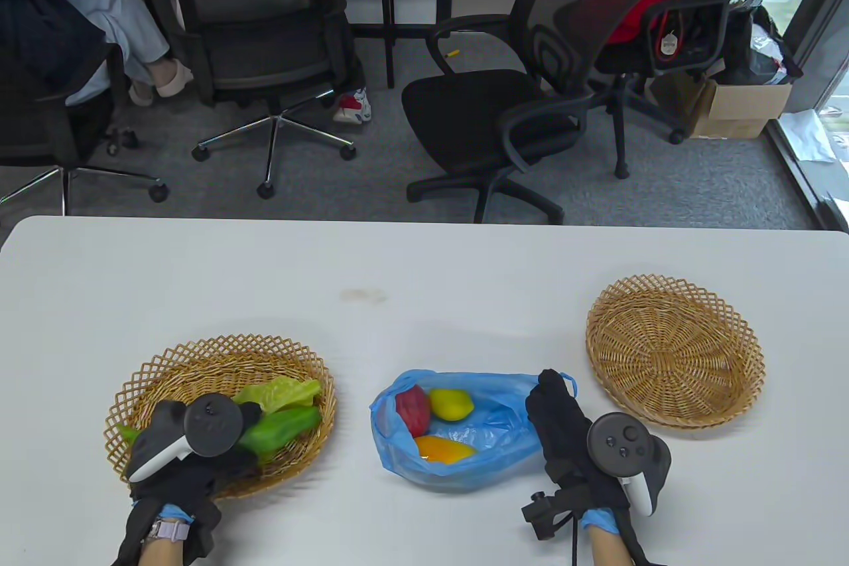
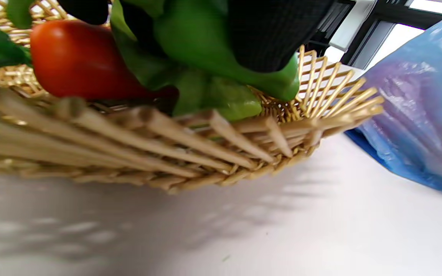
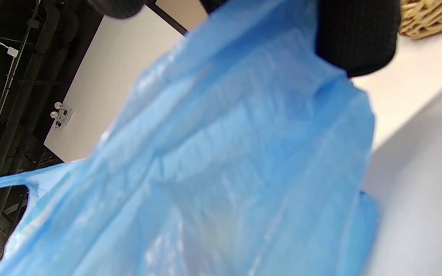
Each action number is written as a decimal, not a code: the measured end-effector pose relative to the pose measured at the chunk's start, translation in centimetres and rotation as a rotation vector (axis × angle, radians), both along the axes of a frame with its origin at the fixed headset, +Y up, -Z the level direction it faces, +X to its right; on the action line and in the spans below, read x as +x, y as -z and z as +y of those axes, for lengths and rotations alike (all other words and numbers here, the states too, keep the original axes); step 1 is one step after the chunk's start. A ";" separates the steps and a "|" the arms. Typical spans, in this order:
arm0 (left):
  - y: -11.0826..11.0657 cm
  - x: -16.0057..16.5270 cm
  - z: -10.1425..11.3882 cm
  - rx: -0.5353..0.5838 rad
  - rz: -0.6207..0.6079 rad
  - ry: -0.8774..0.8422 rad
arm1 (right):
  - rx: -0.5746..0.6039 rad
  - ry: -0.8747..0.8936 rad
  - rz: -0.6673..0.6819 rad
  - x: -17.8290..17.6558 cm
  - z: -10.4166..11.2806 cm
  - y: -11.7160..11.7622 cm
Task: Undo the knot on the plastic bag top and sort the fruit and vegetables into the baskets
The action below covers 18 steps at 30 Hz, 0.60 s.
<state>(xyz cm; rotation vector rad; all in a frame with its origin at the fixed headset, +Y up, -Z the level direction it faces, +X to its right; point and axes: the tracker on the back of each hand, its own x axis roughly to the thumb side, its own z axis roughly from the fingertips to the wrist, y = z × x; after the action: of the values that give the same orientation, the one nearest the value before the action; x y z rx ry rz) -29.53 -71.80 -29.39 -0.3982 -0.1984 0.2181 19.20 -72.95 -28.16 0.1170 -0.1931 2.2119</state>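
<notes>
An untied blue plastic bag (image 1: 494, 436) lies open mid-table, holding a red fruit (image 1: 412, 410), a yellow lemon (image 1: 451, 403) and an orange-yellow mango (image 1: 443, 448). My right hand (image 1: 554, 393) pinches the bag's right edge; in the right wrist view a gloved fingertip (image 3: 355, 38) presses on the blue film (image 3: 225, 153). My left hand (image 1: 247, 419) hovers low over the left wicker basket (image 1: 199, 353) and holds a green pepper (image 1: 285, 426). A lettuce leaf (image 1: 285, 392) lies beside it, and a red vegetable (image 2: 79, 61) sits in that basket (image 2: 167, 145).
A second wicker basket (image 1: 675, 353) stands at the right with nothing in it. Office chairs and a seated person are beyond the table's far edge. A faint stain (image 1: 361, 294) marks the tabletop.
</notes>
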 end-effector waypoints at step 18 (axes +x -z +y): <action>-1.5 5.9 5.3 0.265 -0.081 -0.381 | 0.028 0.008 0.010 -0.1 0.4 0.0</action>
<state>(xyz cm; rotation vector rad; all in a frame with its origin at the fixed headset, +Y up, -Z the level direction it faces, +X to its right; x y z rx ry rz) -23.67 -66.49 -27.90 -0.1018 -0.3790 0.5443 19.07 -72.59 -28.12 0.1425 -0.2181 2.2005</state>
